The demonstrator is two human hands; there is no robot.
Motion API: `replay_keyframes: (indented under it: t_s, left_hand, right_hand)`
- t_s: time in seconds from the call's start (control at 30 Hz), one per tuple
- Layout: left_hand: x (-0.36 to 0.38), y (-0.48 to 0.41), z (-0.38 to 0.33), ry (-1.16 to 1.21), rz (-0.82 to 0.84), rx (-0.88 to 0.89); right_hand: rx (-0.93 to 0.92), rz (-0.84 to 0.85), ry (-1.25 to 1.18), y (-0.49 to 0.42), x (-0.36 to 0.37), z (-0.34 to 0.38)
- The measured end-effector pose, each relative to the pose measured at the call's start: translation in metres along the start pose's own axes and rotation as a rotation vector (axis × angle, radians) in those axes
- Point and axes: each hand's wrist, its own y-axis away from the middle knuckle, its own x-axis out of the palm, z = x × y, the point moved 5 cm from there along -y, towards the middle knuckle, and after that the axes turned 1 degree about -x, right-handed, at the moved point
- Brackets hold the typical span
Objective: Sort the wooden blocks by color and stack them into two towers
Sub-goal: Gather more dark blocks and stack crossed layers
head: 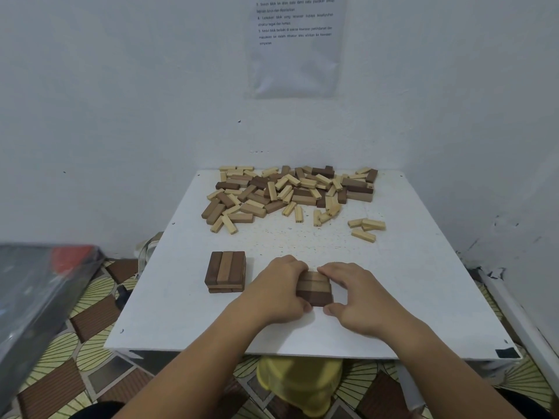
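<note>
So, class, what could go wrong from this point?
1. The left hand and right hand grip the small stack; letting go unevenly could skew its layers.
2. The other stack sits close beside the left hand; a wrist could knock it.
3. The pile mixes similar browns, inviting missorts.

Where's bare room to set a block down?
Bare: table right of the right hand, nearer than the loose light blocks; the strip between the pile and the left hand, which grips the block stack. Crowded: far end under the pile.
</note>
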Motion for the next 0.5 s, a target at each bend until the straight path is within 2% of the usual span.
replay_keyframes:
  t_s: [0.13,0.23,0.33,0.4,0.5]
  left_hand:
    - [-0.004,0.004,0.002,0.027,0.022,-0.028]
    - [-0.012,0.020,-0.001,0.090,-0.064,-0.034]
    - [-0.004,0.045,-0.006,-0.056,-0.129,-0.032]
    - [0.012,0.055,-0.007,-0.192,-0.063,-0.079]
    - [0.031,0.056,-0.007,-0.221,0.000,-0.141]
  right_hand:
    - [0.001,-0.007,-0.022,0.005,0.000,-0.001]
    - [-0.006,-0.030,0.122,0.015,0.004,-0.005]
    - [0.095,-0.014,0.380,0.027,0.013,-0.011]
    - [0.150,-0.011,0.464,0.032,0.018,-0.014]
    - [0.171,-0.011,0.517,0.033,0.024,-0.011]
